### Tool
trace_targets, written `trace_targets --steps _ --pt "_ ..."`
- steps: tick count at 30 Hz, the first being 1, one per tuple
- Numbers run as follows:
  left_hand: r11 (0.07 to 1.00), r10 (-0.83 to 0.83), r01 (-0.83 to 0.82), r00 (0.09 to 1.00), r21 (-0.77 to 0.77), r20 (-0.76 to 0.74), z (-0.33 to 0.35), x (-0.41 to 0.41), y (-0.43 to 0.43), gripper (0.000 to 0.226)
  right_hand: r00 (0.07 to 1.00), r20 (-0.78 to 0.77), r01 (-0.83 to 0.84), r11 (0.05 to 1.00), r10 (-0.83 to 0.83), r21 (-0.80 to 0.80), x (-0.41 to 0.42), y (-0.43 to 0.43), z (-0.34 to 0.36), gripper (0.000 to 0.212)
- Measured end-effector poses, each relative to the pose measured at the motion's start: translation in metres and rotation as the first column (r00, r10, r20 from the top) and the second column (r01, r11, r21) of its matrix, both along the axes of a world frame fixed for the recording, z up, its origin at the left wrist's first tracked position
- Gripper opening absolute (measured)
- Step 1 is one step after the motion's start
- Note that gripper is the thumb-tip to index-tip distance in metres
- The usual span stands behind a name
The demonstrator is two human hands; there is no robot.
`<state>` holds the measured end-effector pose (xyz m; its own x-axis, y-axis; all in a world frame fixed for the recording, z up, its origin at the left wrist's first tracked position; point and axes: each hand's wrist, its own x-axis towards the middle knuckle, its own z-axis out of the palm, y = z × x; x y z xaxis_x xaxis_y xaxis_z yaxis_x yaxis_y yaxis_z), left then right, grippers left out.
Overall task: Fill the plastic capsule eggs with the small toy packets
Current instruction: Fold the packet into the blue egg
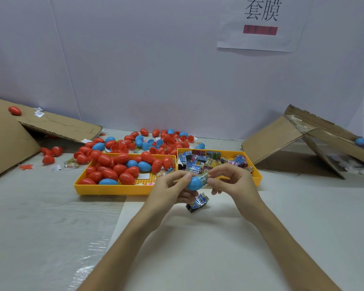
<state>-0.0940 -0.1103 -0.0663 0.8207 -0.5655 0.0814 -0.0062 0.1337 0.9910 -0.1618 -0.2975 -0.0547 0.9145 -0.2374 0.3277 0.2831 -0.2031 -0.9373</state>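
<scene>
My left hand (172,189) grips a blue capsule egg half (194,183) in front of the yellow trays. My right hand (231,179) pinches a small printed toy packet (204,177) at the egg's open end. Another printed packet (199,201) lies on the table just below my hands. The left yellow tray (114,189) holds several red and blue eggs (122,164). The right yellow tray (257,175) holds several small toy packets (200,162).
More red and blue eggs (156,141) lie in a heap behind the trays. A flattened cardboard box (13,135) lies at the left and another cardboard box (292,139) at the right. A white wall with a paper sign (261,24) stands behind.
</scene>
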Motion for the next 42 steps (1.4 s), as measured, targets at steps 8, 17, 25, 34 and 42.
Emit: trace_targets --steps 8,17,25,34,42 --pt "1.0 0.014 -0.015 0.998 0.026 0.059 -0.0018 0.0002 -0.0008 0.021 0.999 0.029 -0.013 0.997 0.015 -0.078 -0.0003 0.0048 0.0 0.017" --pt "0.999 -0.042 0.037 0.985 0.031 0.165 -0.0018 -0.0009 0.0011 0.023 0.999 0.04 0.036 0.996 -0.033 -0.078 0.0002 0.0028 -0.0004 0.01" --pt "0.998 0.001 -0.016 0.972 0.062 0.234 -0.0038 0.0023 0.0024 0.026 0.998 0.048 0.05 0.997 -0.047 -0.058 0.0002 0.0036 -0.0005 0.012" --pt "0.996 0.016 -0.041 0.959 0.083 0.281 -0.0044 0.002 0.0013 0.022 0.999 0.033 0.034 0.997 -0.031 -0.072 0.0016 0.002 -0.0028 0.007" --pt "0.992 0.026 -0.07 0.927 0.103 0.374 -0.0056 0.0015 0.0 0.022 0.999 0.034 0.024 0.997 -0.021 -0.077 0.0024 0.0028 -0.0028 0.012"
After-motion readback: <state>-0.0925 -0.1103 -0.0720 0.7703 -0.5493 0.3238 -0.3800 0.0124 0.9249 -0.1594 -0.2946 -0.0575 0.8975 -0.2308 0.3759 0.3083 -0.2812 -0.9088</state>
